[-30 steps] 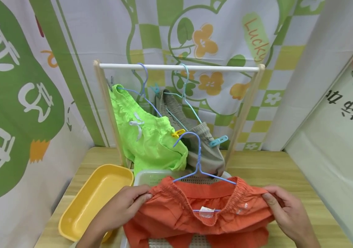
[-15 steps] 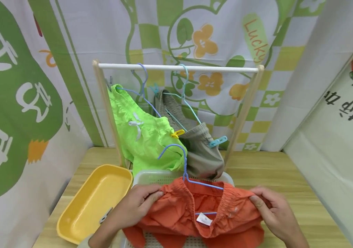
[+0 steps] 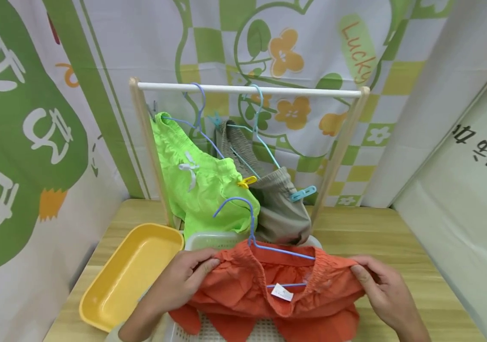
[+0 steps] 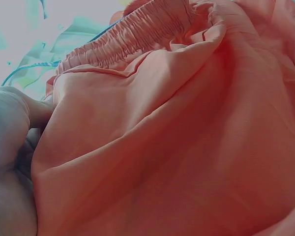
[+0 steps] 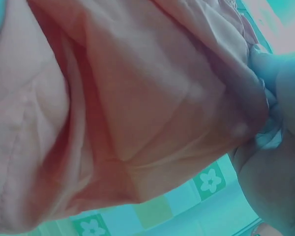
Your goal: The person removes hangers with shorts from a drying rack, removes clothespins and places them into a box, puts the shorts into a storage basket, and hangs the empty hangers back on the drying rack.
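A pair of orange-red shorts [image 3: 235, 289] with an elastic waistband is stretched out between both hands. The left hand [image 3: 183, 278] pinches one side of the waist between thumb and fingers; the right hand [image 3: 390, 294] pinches the opposite side. Inside the waistband sits a blue hanger [image 3: 252, 223], its hook standing up and pointing left, its lower bar showing near a white label [image 3: 282, 292]. In the left wrist view the gathered waistband [image 4: 132, 34] and the cloth below it fill most of the picture. The right wrist view shows hanging orange fabric [image 5: 152, 98] beside the fingers.
Behind stands a rack with a white rail [image 3: 303, 91]. Green shorts [image 3: 209, 190] and grey-brown shorts [image 3: 279, 209] hang there on hangers, with a yellow clothespin [image 3: 247, 182] and a blue clothespin [image 3: 303, 193]. A yellow tray [image 3: 87, 304] lies left; a pale basket [image 3: 202, 240] sits beneath the orange shorts.
The blue hanger has shifted left inside the waistband, with its hook now lower. Both hands drew inward, then spread slightly, keeping their hold on the shorts.
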`<state>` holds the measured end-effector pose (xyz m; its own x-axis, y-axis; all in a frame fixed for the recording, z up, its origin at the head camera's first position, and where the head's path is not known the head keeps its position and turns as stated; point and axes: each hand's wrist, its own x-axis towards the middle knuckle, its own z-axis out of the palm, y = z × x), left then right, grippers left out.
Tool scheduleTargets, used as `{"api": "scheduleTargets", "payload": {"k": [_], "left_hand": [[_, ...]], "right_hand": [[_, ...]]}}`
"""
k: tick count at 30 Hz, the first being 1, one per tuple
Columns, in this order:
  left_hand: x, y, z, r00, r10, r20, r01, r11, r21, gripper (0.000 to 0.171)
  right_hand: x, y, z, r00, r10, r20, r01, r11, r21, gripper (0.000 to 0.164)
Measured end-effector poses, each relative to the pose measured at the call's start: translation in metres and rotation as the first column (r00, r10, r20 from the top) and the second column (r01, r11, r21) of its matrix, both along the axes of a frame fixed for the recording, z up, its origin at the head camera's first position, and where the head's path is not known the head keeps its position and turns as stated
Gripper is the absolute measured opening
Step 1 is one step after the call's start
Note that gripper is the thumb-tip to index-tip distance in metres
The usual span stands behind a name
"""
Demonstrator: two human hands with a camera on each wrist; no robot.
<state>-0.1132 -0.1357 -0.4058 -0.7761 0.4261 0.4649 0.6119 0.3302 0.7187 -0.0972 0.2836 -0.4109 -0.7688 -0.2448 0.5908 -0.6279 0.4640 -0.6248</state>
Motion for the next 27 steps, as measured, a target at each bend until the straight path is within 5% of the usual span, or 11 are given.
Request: {"api": "scheduleTargets", "payload": {"k": [13, 22, 27], "left_hand": [[0.013, -0.022, -0.001, 0.998, 0.048, 0.052, -0.058, 0.975, 0.214, 0.024], [0.010, -0.025, -0.002, 0.999, 0.044, 0.004, -0.042, 0.921, 0.388, 0.028], [0.010, -0.023, -0.002, 0.999, -0.009, 0.037, -0.003, 0.952, 0.305, 0.029]], "right_hand": [[-0.001, 0.006, -0.006, 0.994, -0.071, -0.080, 0.064, 0.994, -0.084, 0.027], [0.001, 0.011, -0.011, 0.998, -0.040, 0.048, 0.037, 0.997, 0.063, 0.035], [0.002, 0.008, -0.010, 0.996, 0.000, 0.088, -0.007, 0.997, 0.075, 0.034]]}}
